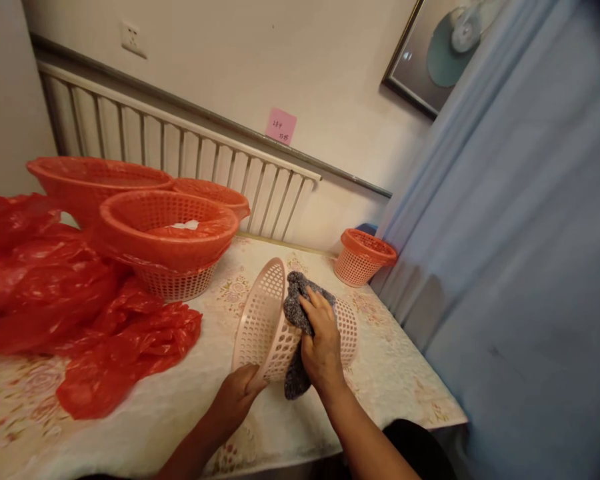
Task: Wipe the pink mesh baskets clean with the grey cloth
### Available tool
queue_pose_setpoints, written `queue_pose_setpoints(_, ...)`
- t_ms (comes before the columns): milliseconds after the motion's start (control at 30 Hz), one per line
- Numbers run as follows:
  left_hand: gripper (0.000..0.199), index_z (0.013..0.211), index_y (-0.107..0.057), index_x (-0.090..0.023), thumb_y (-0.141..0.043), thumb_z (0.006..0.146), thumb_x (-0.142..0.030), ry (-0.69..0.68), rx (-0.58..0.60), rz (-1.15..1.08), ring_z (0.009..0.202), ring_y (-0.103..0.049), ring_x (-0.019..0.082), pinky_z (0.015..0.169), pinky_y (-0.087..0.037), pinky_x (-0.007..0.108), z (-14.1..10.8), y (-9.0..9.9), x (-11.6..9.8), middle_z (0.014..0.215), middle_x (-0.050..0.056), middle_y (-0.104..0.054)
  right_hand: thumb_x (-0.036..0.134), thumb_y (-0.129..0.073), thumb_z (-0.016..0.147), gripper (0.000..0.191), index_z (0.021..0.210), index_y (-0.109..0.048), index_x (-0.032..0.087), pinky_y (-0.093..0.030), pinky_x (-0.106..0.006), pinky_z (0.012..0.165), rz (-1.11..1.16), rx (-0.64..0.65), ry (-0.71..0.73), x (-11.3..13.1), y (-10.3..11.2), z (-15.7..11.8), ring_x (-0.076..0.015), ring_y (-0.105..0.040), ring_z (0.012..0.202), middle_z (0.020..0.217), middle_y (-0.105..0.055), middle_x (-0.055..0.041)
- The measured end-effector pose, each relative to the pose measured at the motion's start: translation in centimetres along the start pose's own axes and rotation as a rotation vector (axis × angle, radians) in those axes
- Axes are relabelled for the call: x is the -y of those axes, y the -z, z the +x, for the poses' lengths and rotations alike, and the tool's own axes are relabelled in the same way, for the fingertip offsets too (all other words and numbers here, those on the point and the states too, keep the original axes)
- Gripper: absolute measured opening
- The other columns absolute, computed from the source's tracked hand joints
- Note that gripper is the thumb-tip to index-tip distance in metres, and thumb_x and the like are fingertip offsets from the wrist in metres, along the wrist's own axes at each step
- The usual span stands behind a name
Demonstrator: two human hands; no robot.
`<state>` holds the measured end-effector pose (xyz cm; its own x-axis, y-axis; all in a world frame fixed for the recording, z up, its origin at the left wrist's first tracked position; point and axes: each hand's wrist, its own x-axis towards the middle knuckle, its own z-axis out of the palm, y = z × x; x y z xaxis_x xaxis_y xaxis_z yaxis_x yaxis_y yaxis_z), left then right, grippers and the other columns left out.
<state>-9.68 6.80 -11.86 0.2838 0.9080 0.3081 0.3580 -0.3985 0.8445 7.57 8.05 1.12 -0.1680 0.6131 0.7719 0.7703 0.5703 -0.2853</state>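
Observation:
A pale pink perforated plastic basket [261, 320] lies tipped on its side on the table, its mouth facing left. My left hand [241, 392] grips the near lower part of its rim. With my right hand [324, 340] I press a dark grey cloth [299, 303] against the outside of the basket. Part of the cloth hangs down below the hand, and my right palm is hidden from view.
Red plastic bags [105, 333] are heaped on the left of the flowered tablecloth [180, 407]. Behind them stand baskets lined with red bags, the front basket [180, 283] nearest. Another lined basket [359, 263] is at the far right, by a blue curtain [500, 220]. A radiator [195, 153] runs along the wall.

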Motion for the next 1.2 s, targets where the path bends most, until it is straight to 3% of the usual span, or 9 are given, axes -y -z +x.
queue_pose_setpoints(167,0.034,0.092,-0.068,-0.019,-0.045,0.091,-0.044,-0.047,0.005,-0.031,0.088,-0.065,0.023,0.085,-0.050,0.033,-0.3,-0.5,0.2,0.091,0.007,-0.072,-0.004,-0.034,0.069,0.076,0.140,-0.040,0.021,-0.029,-0.061,0.110,-0.052,-0.042,0.049,1.4,-1.0,-4.4,-0.0274,-0.021,0.143,0.150,-0.036,-0.0073)
queue_pose_setpoints(300,0.038,0.080,-0.066,-0.020,-0.043,0.091,-0.048,-0.051,-0.025,-0.065,0.077,-0.064,0.021,0.082,-0.052,0.032,-0.2,-0.6,0.1,0.079,0.005,-0.069,0.003,-0.036,0.078,0.065,0.141,-0.039,0.019,-0.034,-0.066,0.104,-0.073,-0.037,0.073,2.1,-2.3,-9.5,-0.0343,-0.020,0.142,0.150,-0.034,-0.0121)
queue_pose_setpoints(400,0.041,0.076,-0.064,-0.020,-0.042,0.090,-0.051,-0.097,-0.014,-0.101,0.075,-0.063,0.021,0.083,-0.053,0.033,0.0,-0.4,0.1,0.076,0.006,-0.068,0.005,-0.039,0.077,0.063,0.139,-0.041,0.017,-0.037,-0.065,0.102,-0.080,-0.016,0.101,2.1,-2.6,-11.2,-0.0362,-0.021,0.142,0.150,-0.033,-0.0136)
queue_pose_setpoints(533,0.033,0.090,-0.067,-0.020,-0.047,0.089,-0.045,-0.028,0.005,-0.130,0.087,-0.065,0.023,0.088,-0.051,0.034,0.3,-0.1,-0.2,0.089,0.006,-0.071,0.001,-0.039,0.071,0.065,0.133,-0.047,0.018,-0.034,-0.063,0.105,-0.083,-0.037,0.109,0.9,-1.9,-9.3,-0.0332,-0.024,0.141,0.149,-0.034,-0.0117)
queue_pose_setpoints(667,0.031,0.093,-0.067,-0.018,-0.049,0.088,-0.042,0.024,0.007,-0.134,0.091,-0.066,0.024,0.087,-0.051,0.034,0.4,0.2,-0.5,0.093,0.007,-0.072,-0.003,-0.036,0.066,0.065,0.125,-0.054,0.019,-0.032,-0.059,0.109,-0.090,-0.095,0.041,-3.0,-0.6,-6.1,-0.0268,-0.030,0.139,0.145,-0.043,-0.0094)
queue_pose_setpoints(833,0.031,0.089,-0.067,-0.017,-0.049,0.088,-0.042,0.042,0.007,-0.137,0.090,-0.066,0.025,0.084,-0.051,0.035,0.3,-0.1,-0.4,0.088,0.007,-0.072,0.003,-0.037,0.067,0.060,0.120,-0.060,0.017,-0.033,-0.052,0.110,-0.148,-0.236,-0.238,-9.7,1.7,-5.4,-0.0227,-0.041,0.132,0.140,-0.050,-0.0095)
queue_pose_setpoints(933,0.030,0.087,-0.067,-0.017,-0.050,0.088,-0.042,0.044,0.001,-0.117,0.088,-0.066,0.025,0.083,-0.051,0.036,0.1,-0.4,-0.1,0.087,0.007,-0.071,0.009,-0.040,0.069,0.056,0.120,-0.061,0.016,-0.035,-0.047,0.109,-0.168,-0.291,-0.426,-11.9,2.7,-6.3,-0.0236,-0.047,0.128,0.137,-0.053,-0.0099)
queue_pose_setpoints(1067,0.031,0.087,-0.067,-0.016,-0.049,0.088,-0.041,0.026,0.007,-0.110,0.086,-0.066,0.024,0.082,-0.051,0.036,-0.1,-0.6,-0.1,0.086,0.008,-0.071,0.011,-0.042,0.068,0.056,0.119,-0.063,0.016,-0.035,-0.046,0.110,-0.132,-0.296,-0.527,-11.6,3.1,-5.8,-0.0243,-0.048,0.127,0.137,-0.053,-0.0094)
queue_pose_setpoints(1200,0.029,0.089,-0.068,-0.017,-0.051,0.087,-0.041,0.011,0.005,-0.136,0.086,-0.066,0.024,0.081,-0.052,0.035,0.0,-0.5,-0.2,0.087,0.007,-0.072,0.006,-0.041,0.065,0.057,0.116,-0.065,0.017,-0.032,-0.048,0.111,-0.032,-0.175,-0.422,-8.0,2.7,-2.7,-0.0234,-0.047,0.128,0.135,-0.055,-0.0086)
